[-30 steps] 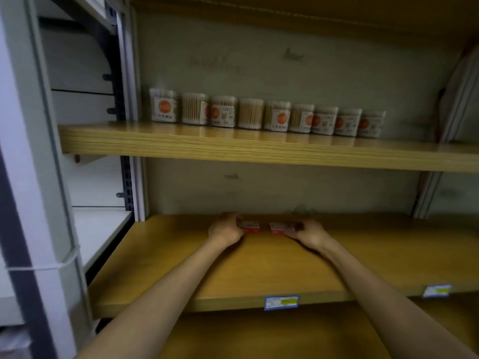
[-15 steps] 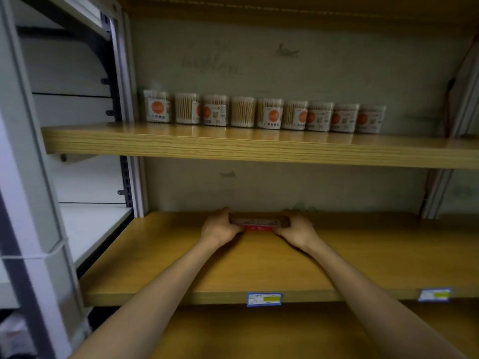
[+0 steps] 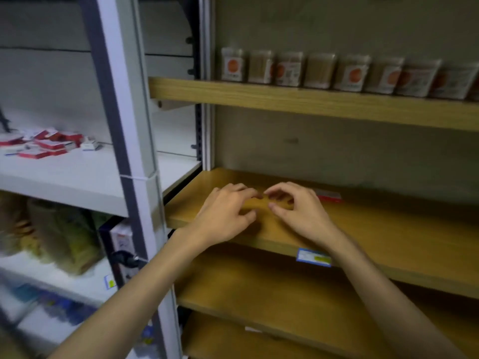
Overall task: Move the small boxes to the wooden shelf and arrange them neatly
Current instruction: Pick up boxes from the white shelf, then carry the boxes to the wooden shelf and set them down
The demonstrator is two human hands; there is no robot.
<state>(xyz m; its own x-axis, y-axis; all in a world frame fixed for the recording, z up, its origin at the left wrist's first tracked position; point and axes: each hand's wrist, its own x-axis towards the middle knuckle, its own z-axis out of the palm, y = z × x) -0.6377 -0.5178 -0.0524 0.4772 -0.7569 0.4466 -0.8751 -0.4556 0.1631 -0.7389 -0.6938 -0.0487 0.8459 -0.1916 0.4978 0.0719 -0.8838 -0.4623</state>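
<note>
Hovering empty with fingers loosely curled, the left hand (image 3: pixel 223 216) and right hand (image 3: pixel 298 211) are leaving the small boxes (image 3: pixel 328 195) lying at the wooden shelf (image 3: pixel 388 229) back, keeping the front free.

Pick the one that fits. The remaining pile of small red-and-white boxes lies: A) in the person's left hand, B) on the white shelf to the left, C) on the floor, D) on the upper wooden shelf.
B: the loose pile of boxes lies on the white shelf, left of the wooden unit.

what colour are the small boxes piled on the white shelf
Red and white small boxes, on the white shelf; head view.
</note>
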